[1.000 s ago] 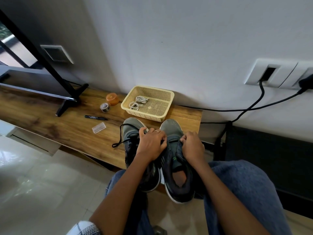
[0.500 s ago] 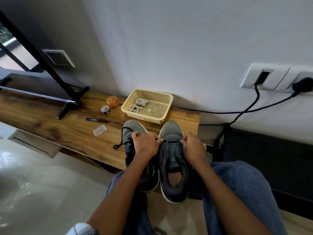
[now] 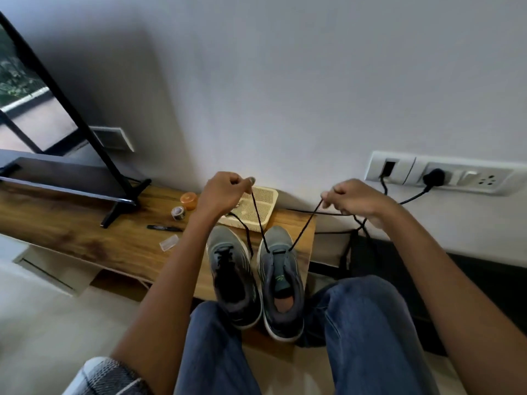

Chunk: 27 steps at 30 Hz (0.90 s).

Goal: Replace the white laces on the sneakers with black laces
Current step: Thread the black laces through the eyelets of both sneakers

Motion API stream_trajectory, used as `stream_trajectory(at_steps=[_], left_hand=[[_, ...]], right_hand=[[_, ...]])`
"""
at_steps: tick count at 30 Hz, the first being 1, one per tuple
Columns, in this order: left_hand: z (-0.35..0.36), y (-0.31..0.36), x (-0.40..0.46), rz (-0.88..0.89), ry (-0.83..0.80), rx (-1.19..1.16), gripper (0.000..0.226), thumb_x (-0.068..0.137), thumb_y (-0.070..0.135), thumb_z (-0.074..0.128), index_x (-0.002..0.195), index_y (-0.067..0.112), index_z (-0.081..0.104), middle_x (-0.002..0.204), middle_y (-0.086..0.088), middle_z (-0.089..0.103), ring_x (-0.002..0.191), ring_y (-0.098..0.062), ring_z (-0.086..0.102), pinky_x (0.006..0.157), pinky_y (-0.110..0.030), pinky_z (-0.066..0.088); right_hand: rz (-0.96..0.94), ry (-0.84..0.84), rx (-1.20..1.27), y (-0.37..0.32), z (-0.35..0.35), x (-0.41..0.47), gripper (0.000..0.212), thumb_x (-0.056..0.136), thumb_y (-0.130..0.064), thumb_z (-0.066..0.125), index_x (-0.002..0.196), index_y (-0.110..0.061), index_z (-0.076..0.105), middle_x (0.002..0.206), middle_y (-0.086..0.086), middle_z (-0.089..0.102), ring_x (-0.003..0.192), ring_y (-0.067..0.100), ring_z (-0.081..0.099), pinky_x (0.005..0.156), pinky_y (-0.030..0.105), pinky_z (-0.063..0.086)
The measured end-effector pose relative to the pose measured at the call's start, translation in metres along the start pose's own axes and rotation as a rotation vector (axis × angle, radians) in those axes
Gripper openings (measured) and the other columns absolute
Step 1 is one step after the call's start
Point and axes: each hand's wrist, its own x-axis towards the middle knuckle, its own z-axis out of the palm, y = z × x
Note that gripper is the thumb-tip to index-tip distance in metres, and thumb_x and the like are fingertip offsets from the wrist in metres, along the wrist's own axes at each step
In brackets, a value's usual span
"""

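Both hands up high, well above the shoes, each pinching one end of the black lace. Left hand curled round its end near the basket, right hand curled round the other, out toward the wall socket. Makes a neat V running down to the right shoe, where the lace goes through what looks like the lowest pair of eyelets near the toe. Probably lifted like that to even up the two ends and take out slack before starting the criss-cross, and kept apart so the halves don't tangle.

Left shoe just beside it, touching or nearly so, already showing black lacing across the tongue, with a loose black end trailing up toward the basket. So roughly half done, by the look of it. Both shoes sitting toes-to-wall on the wooden bench, heels hanging off the near edge between the knees, handy for reaching the eyelets.

Can't really make out the old white laces here, the left wrist covers most of the basket. Marker, tape roll, orange pot and a small clear case parked off to the left, out of the way.

Next bit likely needs both ends matched in length, else one side runs short at the top.
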Motion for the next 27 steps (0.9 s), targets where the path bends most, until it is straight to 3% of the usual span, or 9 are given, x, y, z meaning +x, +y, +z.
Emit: stream_trajectory(at_steps=[3, 6, 10, 14, 17, 21, 23, 27], left_hand=[[-0.024, 0.03, -0.003, 0.063, 0.057, -0.074, 0.032, 0.094, 0.041, 0.057, 0.078, 0.019, 0.072, 0.051, 0.002, 0.042, 0.047, -0.012, 0.036, 0.052, -0.027, 0.03], [-0.046, 0.053, -0.006, 0.106, 0.083, -0.125, 0.032, 0.094, 0.041, 0.056, 0.072, 0.023, 0.07, 0.051, 0.004, 0.038, 0.054, -0.016, 0.036, 0.063, -0.034, 0.045], [-0.072, 0.075, -0.013, 0.137, 0.131, -0.181, 0.03, 0.093, 0.04, 0.057, 0.07, 0.025, 0.071, 0.044, 0.009, 0.044, 0.063, -0.017, 0.041, 0.078, -0.046, 0.054], [-0.094, 0.095, -0.021, 0.199, 0.172, -0.227, 0.029, 0.095, 0.037, 0.055, 0.074, 0.023, 0.07, 0.079, 0.008, 0.061, 0.06, -0.006, 0.047, 0.068, -0.031, 0.046], [-0.106, 0.111, -0.026, 0.246, 0.18, -0.299, 0.03, 0.098, 0.033, 0.052, 0.085, 0.016, 0.073, 0.09, 0.003, 0.066, 0.079, -0.011, 0.058, 0.058, -0.019, 0.034], [-0.117, 0.128, -0.028, 0.281, 0.157, -0.339, 0.03, 0.1, 0.028, 0.048, 0.093, 0.013, 0.074, 0.07, 0.01, 0.055, 0.056, -0.004, 0.045, 0.047, -0.012, 0.032], [-0.123, 0.137, -0.031, 0.281, 0.117, -0.385, 0.029, 0.1, 0.027, 0.049, 0.098, 0.012, 0.074, 0.074, 0.01, 0.062, 0.057, -0.005, 0.051, 0.05, -0.011, 0.037], [-0.13, 0.153, -0.037, 0.261, 0.01, -0.543, 0.02, 0.097, 0.025, 0.055, 0.1, 0.014, 0.071, 0.086, 0.007, 0.073, 0.069, -0.007, 0.068, 0.072, -0.02, 0.048]], right_hand=[[-0.082, 0.019, 0.002, -0.035, -0.017, -0.012, 0.029, 0.098, -0.021, 0.052, 0.077, -0.006, 0.066, 0.066, 0.0, 0.052, 0.059, 0.015, 0.04, 0.062, 0.026, 0.035], [-0.128, 0.06, 0.035, -0.062, -0.03, -0.021, 0.03, 0.098, -0.022, 0.051, 0.073, -0.011, 0.065, 0.074, 0.007, 0.052, 0.06, 0.015, 0.04, 0.067, 0.027, 0.037], [-0.187, 0.113, 0.038, -0.094, -0.044, -0.033, 0.03, 0.1, -0.02, 0.048, 0.079, -0.009, 0.066, 0.066, 0.001, 0.049, 0.056, 0.013, 0.042, 0.056, 0.018, 0.037], [-0.254, 0.161, 0.056, -0.119, -0.052, -0.045, 0.025, 0.098, -0.019, 0.052, 0.082, -0.007, 0.067, 0.065, 0.0, 0.05, 0.054, 0.012, 0.043, 0.043, 0.009, 0.034], [-0.315, 0.204, 0.083, -0.137, -0.056, -0.052, 0.024, 0.096, -0.02, 0.054, 0.078, -0.01, 0.066, 0.067, 0.0, 0.053, 0.054, 0.012, 0.045, 0.044, 0.009, 0.034], [-0.392, 0.247, 0.125, -0.163, -0.062, -0.062, 0.024, 0.097, -0.016, 0.053, 0.081, -0.005, 0.065, 0.069, 0.003, 0.057, 0.054, 0.013, 0.049, 0.043, 0.006, 0.036], [-0.424, 0.273, 0.126, -0.174, -0.064, -0.065, 0.023, 0.097, -0.018, 0.054, 0.085, -0.003, 0.067, 0.066, 0.002, 0.057, 0.054, 0.012, 0.052, 0.045, 0.008, 0.037], [-0.485, 0.367, 0.173, -0.189, -0.069, -0.068, 0.021, 0.093, -0.024, 0.06, 0.079, -0.011, 0.066, 0.068, 0.001, 0.06, 0.056, 0.011, 0.058, 0.055, 0.019, 0.043]])
